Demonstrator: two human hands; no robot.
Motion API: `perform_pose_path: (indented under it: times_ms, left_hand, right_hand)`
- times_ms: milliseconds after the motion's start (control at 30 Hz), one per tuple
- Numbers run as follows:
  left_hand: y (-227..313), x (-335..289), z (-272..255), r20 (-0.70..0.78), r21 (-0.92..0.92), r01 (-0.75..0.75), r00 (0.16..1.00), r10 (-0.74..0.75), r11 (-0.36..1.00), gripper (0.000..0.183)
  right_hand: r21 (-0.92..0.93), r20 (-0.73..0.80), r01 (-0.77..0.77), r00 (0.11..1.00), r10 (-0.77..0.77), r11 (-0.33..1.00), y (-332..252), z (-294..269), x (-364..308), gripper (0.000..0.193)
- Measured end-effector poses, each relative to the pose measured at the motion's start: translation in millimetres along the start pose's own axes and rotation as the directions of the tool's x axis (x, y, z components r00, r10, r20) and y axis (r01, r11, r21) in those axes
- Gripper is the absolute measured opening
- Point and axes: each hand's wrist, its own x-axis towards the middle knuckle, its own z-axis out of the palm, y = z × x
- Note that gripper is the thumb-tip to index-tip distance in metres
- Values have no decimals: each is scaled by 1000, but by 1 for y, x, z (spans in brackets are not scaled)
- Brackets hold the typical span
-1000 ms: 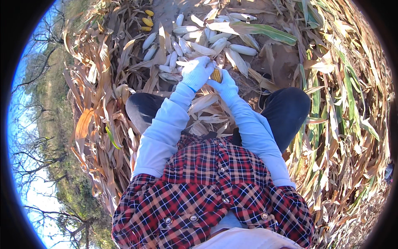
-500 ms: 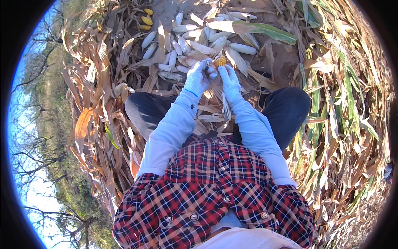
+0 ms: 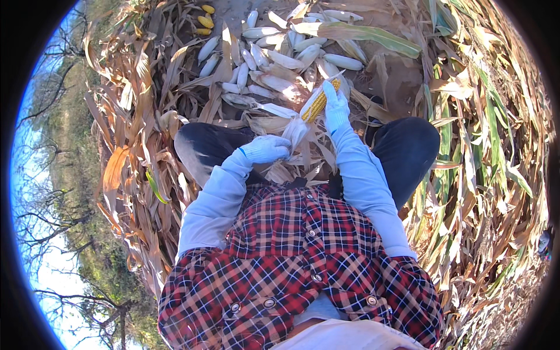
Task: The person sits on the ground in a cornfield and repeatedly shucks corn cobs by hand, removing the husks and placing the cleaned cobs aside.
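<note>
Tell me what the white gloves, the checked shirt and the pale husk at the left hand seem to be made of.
White gloves: probably knitted fabric, matte, hugging the fingers; fibre unclear.
Checked shirt: likely soft woven cloth, matte, with loose folds.
Pale husk at the left hand: apparently dry plant leaf, papery, thin and creased.

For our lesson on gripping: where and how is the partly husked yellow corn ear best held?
Probably grip the corn ear around its upper half, from the right, as the right hand does: it slants up and rightward, bare there, while loose husk hangs from its lower end toward the left hand.
</note>
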Motion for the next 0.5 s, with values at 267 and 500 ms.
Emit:
perform_pose_path:
  times_ms: [267,500]
  left_hand:
    - [-11,-3,-35,-411,-440,-52,899,-150,897,25]
    - [27,55,-55,-676,-188,-326,727,119,926,37]
  right_hand:
    - [-359,223,182,969,-106,915,-13,8,-17,61]
    - [-472,487,366,866,-109,802,-2,17,-22,69]
